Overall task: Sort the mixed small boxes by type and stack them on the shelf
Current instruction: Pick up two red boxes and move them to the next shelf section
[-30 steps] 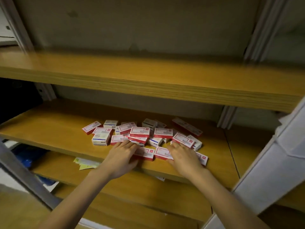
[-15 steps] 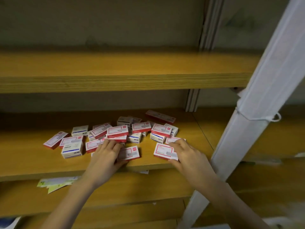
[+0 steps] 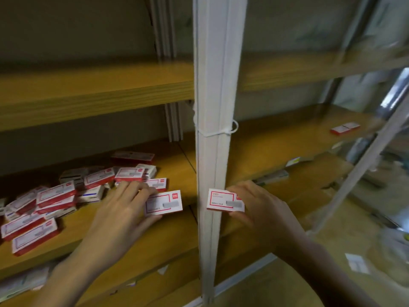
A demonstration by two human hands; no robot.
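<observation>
The place was a dim storage rack with wooden boards against a grey wall, and a white upright post (image 3: 217, 85), bound by a white cable tie (image 3: 223, 131), divided it into a left bay and a right bay. An upper board (image 3: 88, 91) ran across above. On the middle shelf (image 3: 181, 173), in the left bay, a loose pile of small boxes (image 3: 66, 196) lay from the left edge toward the post, most of them red and white, some with a blue line, several lying one over another. The left hand (image 3: 124, 209) was at the right end of this pile, near the front edge; its fingers were curled over one red-and-white box (image 3: 163, 202) with the thumb under it, though I could not tell if the box was touching the board. The right hand (image 3: 263, 207) pinched a second box (image 3: 223, 200) of the same kind between fingers and thumb, holding it just in front of the post. Far in the right bay, near the right edge of the shelf, a lone red-and-white box (image 3: 345, 128) lay flat, well apart from the others.
</observation>
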